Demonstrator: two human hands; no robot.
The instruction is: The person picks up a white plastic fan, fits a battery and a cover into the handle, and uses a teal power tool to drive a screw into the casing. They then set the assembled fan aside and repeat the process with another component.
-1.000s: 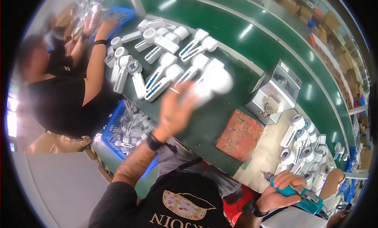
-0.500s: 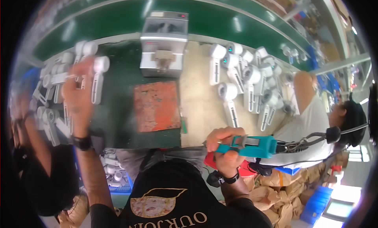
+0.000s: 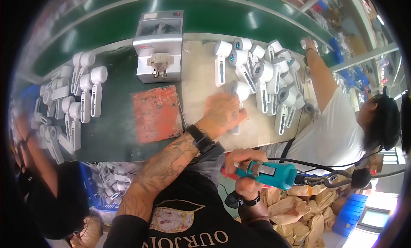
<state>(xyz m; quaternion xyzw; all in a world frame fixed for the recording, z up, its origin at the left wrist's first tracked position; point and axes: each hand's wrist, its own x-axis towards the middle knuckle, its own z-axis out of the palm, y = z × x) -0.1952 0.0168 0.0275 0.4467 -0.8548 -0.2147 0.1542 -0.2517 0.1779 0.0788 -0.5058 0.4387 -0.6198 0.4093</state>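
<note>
My left hand (image 3: 220, 113), blurred by motion, is closed around a white handheld fan (image 3: 241, 90) over the pale right half of the table. The fan's round head shows beyond my fingers and its handle end below them; the middle is hidden. At the table's front edge my right hand (image 3: 243, 156) grips a teal electric screwdriver (image 3: 279, 176) held sideways, hooked to a hanging cable. Several more white fans (image 3: 263, 71) lie grouped to the right, and another group of fans (image 3: 98, 74) lies at the left.
A silver screw feeder (image 3: 159, 47) stands at the back, with a worn red mat (image 3: 157, 114) in front of it. A co-worker in a white shirt (image 3: 332, 119) reaches in from the right; another person's arm (image 3: 40, 158) is at the left. Brown paper bags (image 3: 295, 209) lie below right.
My left hand has swung from the left group of fans across to a fan on the right. The view has shifted slightly. The right-hand co-worker's arm now stretches toward the back.
</note>
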